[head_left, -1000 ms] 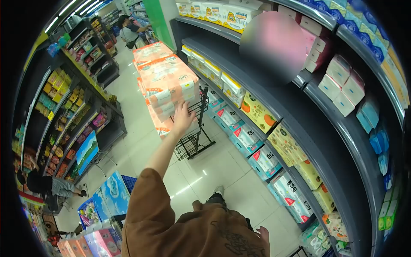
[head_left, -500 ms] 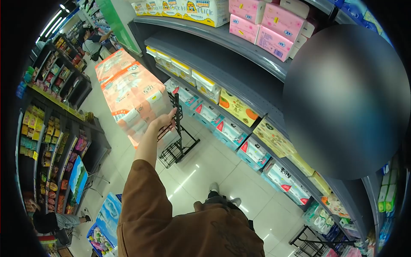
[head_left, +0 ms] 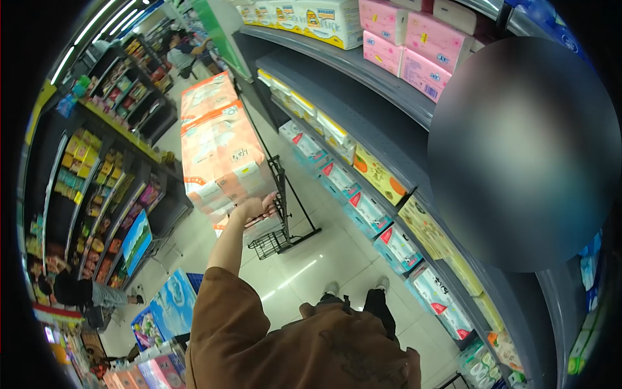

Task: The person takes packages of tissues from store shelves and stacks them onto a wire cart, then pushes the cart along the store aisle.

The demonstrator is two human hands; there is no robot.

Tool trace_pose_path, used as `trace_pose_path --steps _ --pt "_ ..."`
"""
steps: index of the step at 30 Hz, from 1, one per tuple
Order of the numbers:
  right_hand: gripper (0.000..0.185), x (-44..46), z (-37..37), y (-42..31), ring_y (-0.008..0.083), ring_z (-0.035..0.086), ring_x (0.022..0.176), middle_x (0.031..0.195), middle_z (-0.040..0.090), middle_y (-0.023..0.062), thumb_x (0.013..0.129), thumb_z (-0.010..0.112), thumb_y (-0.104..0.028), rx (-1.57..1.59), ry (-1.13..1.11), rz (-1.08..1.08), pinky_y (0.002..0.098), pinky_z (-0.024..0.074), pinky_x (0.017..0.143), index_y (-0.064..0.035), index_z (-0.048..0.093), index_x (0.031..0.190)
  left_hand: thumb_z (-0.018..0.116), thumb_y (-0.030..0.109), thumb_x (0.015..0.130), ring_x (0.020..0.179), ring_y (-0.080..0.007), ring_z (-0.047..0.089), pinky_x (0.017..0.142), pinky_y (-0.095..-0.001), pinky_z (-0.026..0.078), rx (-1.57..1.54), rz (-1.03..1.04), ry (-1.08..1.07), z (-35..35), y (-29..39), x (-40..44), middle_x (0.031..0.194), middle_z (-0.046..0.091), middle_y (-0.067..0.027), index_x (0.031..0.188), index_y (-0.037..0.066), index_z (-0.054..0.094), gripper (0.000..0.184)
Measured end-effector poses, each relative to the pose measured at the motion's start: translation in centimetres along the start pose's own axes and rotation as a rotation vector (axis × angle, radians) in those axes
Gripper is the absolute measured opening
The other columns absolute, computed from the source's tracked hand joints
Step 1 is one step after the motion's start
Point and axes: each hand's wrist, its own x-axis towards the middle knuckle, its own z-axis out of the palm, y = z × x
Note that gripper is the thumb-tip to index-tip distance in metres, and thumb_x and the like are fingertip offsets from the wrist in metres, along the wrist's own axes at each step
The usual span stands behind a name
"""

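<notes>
My left hand is closed around the handle at the near end of a black wire shopping cart. Large orange-and-white packs of tissue paper lie on the cart, filling its top and hiding most of the frame. The fingers are partly hidden against the near pack and the bar. A wire basket hangs low at the cart's near end. My right hand does not show; a large blurred patch covers the right side of the view.
Shelves with tissue packs run along the right. Snack shelves line the left, beside a blue display bin. One person stands ahead in the aisle, another at lower left. Tiled floor lies between.
The whole scene has shifted rightward in view as the head turned. My feet have changed position on the floor. My left hand stays on the cart handle, and the packs remain on top.
</notes>
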Motion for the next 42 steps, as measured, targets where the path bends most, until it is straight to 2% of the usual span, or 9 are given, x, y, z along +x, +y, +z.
trace_pose_path --steps 7,8,13,20,28,30,33,38,42 --pt "0.037 9.8 -4.0 -12.8 0.022 0.062 0.072 0.099 0.063 0.01 0.087 0.053 -0.028 -0.386 -0.146 -0.059 0.0383 0.0487 0.062 -0.0096 0.055 0.119 0.017 0.072 0.092 0.065 -0.0199 0.064 0.076 -0.0345 0.051 0.075 -0.002 0.011 7.5 -1.0 -0.7 0.082 0.071 -0.0117 0.1 0.003 0.072 0.088" --pt "0.036 9.9 -4.0 -14.6 0.0214 0.061 0.069 0.096 0.063 0.0098 0.087 0.054 -0.027 -0.395 -0.15 -0.132 0.0366 0.0485 0.059 -0.0093 0.055 0.118 0.018 0.072 0.092 0.066 -0.0205 0.065 0.078 -0.0344 0.051 0.108 -0.024 -0.003 8.1 0.5 -1.8 0.082 0.071 -0.0112 0.116 0.005 0.066 0.087" --pt "0.034 12.1 -3.3 -21.6 0.0212 0.063 0.066 0.095 0.065 0.0109 0.089 0.053 -0.026 -0.44 -0.197 -0.204 0.033 0.0483 0.054 -0.0065 0.056 0.118 0.024 0.07 0.093 0.067 -0.0202 0.065 0.078 -0.0349 0.051 -0.076 -0.013 0.062 12.7 7.9 -6.7 0.08 0.071 -0.0093 0.131 0.008 0.055 0.08" --pt "0.037 12.5 -3.2 -23.8 0.0224 0.066 0.077 0.106 0.064 0.0098 0.092 0.05 -0.027 -0.603 -0.335 -0.205 0.0349 0.0503 0.064 -0.0086 0.053 0.124 0.019 0.074 0.091 0.079 -0.0221 0.068 0.091 -0.0371 0.048 -0.076 -0.014 0.105 20.2 13.5 -9.6 0.08 0.072 -0.0104 0.096 0.003 0.074 0.09" --pt "0.036 11.8 -10.5 -14.8 0.0224 0.064 0.07 0.091 0.066 0.012 0.084 0.054 -0.018 -0.589 -0.261 -0.268 0.0332 0.0489 0.054 -0.004 0.06 0.117 0.021 0.071 0.093 0.074 -0.0253 0.067 0.082 -0.0394 0.05 -0.049 0.066 0.161 28.6 15.4 -12.4 0.076 0.069 -0.0103 0.085 0.002 0.067 0.084" --pt "0.035 13.9 -14.0 -9.5 0.0188 0.059 0.067 0.091 0.065 0.0128 0.086 0.052 -0.022 -0.58 -0.256 -0.396 0.0316 0.0442 0.049 -0.0011 0.061 0.112 0.018 0.073 0.091 0.089 -0.0324 0.066 0.093 -0.0416 0.046 -0.033 0.051 0.194 29.6 16.3 -14.5 0.079 0.07 -0.0147 0.079 0.001 0.071 0.091" --pt "0.01 10.1 -19.7 -4.7 0.0193 0.054 0.059 0.072 0.055 0.0071 0.081 0.055 -0.017 -0.551 -0.362 -0.301 0.0339 0.0443 0.049 -0.0076 0.06 0.082 0.017 0.075 0.09 0.097 -0.0363 0.065 0.096 -0.0434 0.045 -0.037 -0.003 0.147 31.7 15.9 -17.1 0.08 0.07 -0.0175 0.08 0.001 0.074 0.094" --pt "0.016 3.7 -27.6 3.5 0.0256 0.058 0.072 0.08 0.055 0.0093 0.085 0.055 -0.022 -0.502 -0.153 -0.092 0.0417 0.0508 0.059 -0.0074 0.06 0.09 0.018 0.076 0.09 0.093 -0.0309 0.068 0.093 -0.0414 0.047 0.017 0.043 0.17 35.9 11.3 -21.0 0.082 0.072 -0.0107 0.092 0.006 0.074 0.09" --pt "0.023 7.2 -34.9 13.0 0.0281 0.061 0.08 0.089 0.057 0.01 0.087 0.054 -0.022 -0.363 -0.12 0.06 0.0463 0.0524 0.067 -0.0075 0.056 0.105 0.019 0.074 0.09 0.091 -0.0272 0.068 0.092 -0.0386 0.048 0.083 0.002 0.068 37.0 11.2 -28.7 0.083 0.073 -0.0058 0.1 0.013 0.074 0.083"
